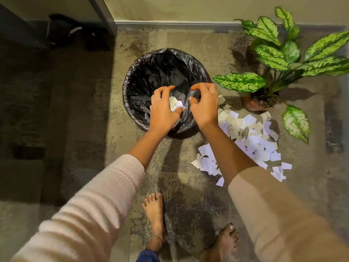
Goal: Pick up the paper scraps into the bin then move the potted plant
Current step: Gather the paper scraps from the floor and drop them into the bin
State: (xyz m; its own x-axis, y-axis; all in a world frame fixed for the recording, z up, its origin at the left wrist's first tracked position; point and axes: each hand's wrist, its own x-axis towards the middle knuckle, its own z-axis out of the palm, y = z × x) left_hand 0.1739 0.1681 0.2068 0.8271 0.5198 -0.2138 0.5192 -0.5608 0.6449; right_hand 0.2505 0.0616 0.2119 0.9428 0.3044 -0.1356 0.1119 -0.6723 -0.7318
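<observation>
A round bin lined with a black plastic bag stands on the floor in front of me. Both my hands hover over its opening. My left hand has its fingers curled around a few white paper scraps held against the palm. My right hand is beside it, fingers bent, thumb and fingertips apart, with nothing clearly in it. A spread of white paper scraps lies on the floor right of the bin. The potted plant, in a brown pot with broad green speckled leaves, stands beyond the scraps at the right.
My two bare feet are on the speckled floor below the bin. A wall with a skirting strip runs along the back. A dark piece of furniture and deep shadow fill the left side.
</observation>
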